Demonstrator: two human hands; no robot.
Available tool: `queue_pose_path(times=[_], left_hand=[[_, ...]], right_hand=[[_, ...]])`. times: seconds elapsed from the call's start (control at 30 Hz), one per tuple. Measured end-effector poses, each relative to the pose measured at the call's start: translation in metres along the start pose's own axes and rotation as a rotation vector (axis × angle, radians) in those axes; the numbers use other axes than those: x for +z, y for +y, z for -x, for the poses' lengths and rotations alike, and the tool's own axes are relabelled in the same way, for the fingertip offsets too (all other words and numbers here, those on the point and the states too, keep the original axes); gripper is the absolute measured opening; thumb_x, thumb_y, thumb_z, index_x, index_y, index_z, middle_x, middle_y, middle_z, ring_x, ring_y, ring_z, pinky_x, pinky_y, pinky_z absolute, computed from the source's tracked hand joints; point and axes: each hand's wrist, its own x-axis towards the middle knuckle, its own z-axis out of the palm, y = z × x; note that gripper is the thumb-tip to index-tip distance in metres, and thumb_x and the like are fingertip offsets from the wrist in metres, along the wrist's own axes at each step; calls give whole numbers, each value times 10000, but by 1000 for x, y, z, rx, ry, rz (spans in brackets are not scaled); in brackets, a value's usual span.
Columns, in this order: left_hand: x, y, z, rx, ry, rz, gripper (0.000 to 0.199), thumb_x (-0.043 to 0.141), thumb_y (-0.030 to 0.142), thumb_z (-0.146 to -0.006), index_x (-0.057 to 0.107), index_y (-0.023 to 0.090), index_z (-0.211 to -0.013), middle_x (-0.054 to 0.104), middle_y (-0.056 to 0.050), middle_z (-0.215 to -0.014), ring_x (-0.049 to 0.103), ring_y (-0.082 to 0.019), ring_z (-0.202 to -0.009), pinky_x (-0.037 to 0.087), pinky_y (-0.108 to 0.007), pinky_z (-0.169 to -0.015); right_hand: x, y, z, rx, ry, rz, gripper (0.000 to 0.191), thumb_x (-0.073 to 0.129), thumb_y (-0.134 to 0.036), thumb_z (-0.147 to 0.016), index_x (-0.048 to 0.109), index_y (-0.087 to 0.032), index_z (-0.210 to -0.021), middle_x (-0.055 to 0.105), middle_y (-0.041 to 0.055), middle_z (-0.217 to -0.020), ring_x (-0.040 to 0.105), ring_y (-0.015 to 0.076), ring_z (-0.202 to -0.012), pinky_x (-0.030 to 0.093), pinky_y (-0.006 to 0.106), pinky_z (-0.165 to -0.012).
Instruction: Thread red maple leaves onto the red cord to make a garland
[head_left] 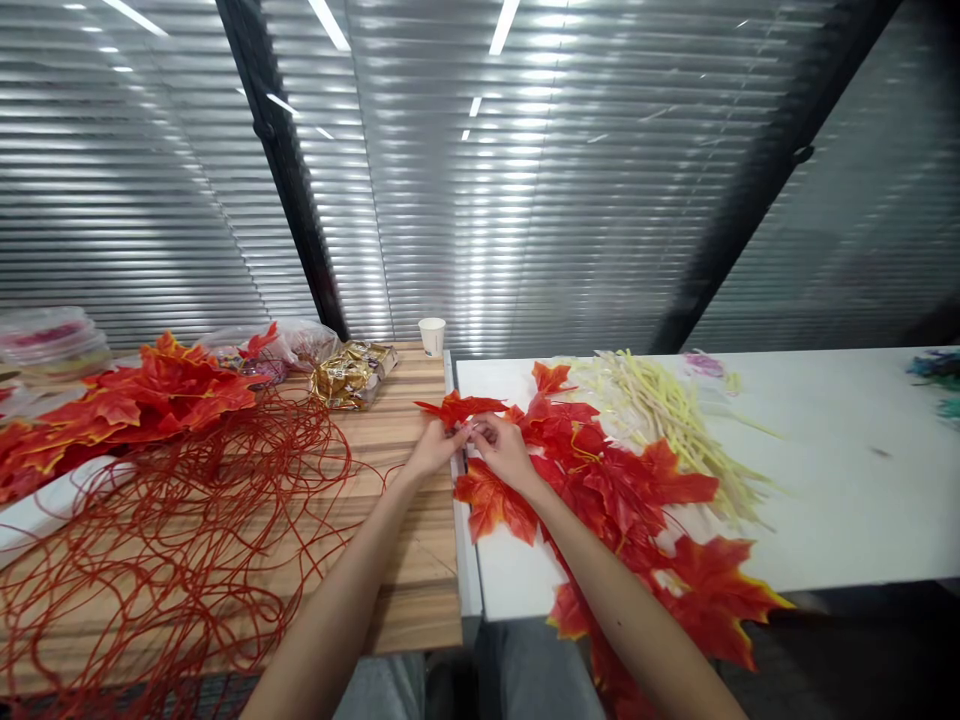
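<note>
My left hand and my right hand meet over the seam between two tables. Both are closed in a pinch at the base of a red artificial maple leaf, which spreads out just beyond the fingertips. What exactly lies between the fingertips is too small to see. A strand of red cord runs from a big tangle towards my left hand. Close to my right wrist lie an orange-red maple leaf and a heap of red maple leaves, some hanging past the front edge under my right forearm.
Left, on the wooden table, are a leaf pile, a gold wrapper pack, plastic tubs and a white bar-like object. A paper cup stands at the back. Yellow strips lie on the white table.
</note>
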Motion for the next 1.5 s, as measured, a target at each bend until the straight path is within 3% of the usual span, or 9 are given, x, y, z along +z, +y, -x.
queue_pose_path(times=[0.7,1.5], left_hand=[[0,-2,-2,1,-17,36,355,642,458,-676,555,124,-758,554,-16,-673,472,-125,-609,393,-250,-569],[1,0,0,22,-31,68,330,640,430,-689,575,118,-773,588,-40,-727,496,-144,-652,414,-273,-638]], right_hand=[[1,1,0,-5,34,6,138,506,-182,-772,575,-164,-891,653,37,-739,619,169,-659,499,299,-641],[1,0,1,0,16,8,145,493,-183,-764,569,-164,-886,628,22,-692,606,173,-632,481,282,-604]])
